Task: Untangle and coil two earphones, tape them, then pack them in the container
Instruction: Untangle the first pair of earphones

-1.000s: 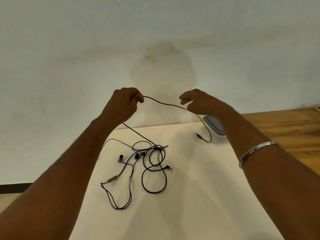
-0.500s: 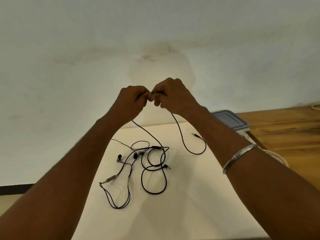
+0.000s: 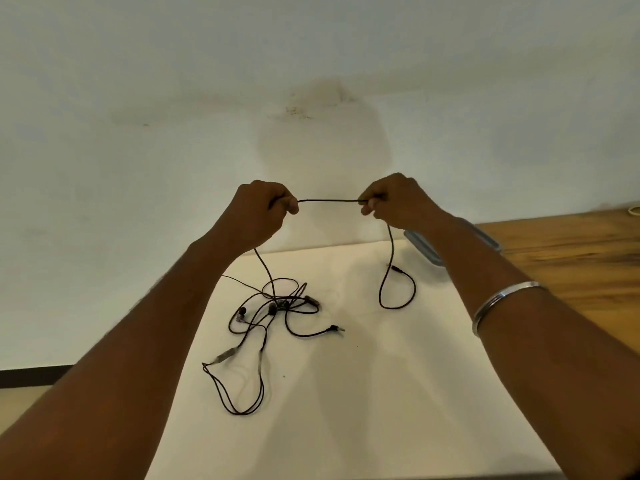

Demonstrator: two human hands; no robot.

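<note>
We see a white worktop [image 3: 381,393], with the container [image 3: 420,242] at its far right edge behind our right forearm. Left hand [image 3: 258,213] and right hand [image 3: 398,202] fingers each pinch the earphone cable [image 3: 329,201], taut between them above the earphone tangle [image 3: 277,306] lying on the worktop.

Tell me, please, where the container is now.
In the head view, the container sits on the right, partly hidden behind the right forearm, near the white sheet.

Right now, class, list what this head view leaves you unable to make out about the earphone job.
- Head view: container mostly behind the right forearm; contents unseen.
- Head view: tangle too fine to tell which cable belongs to which earphone.
- Head view: pale object at the right edge, cut off; unidentifiable.
</note>
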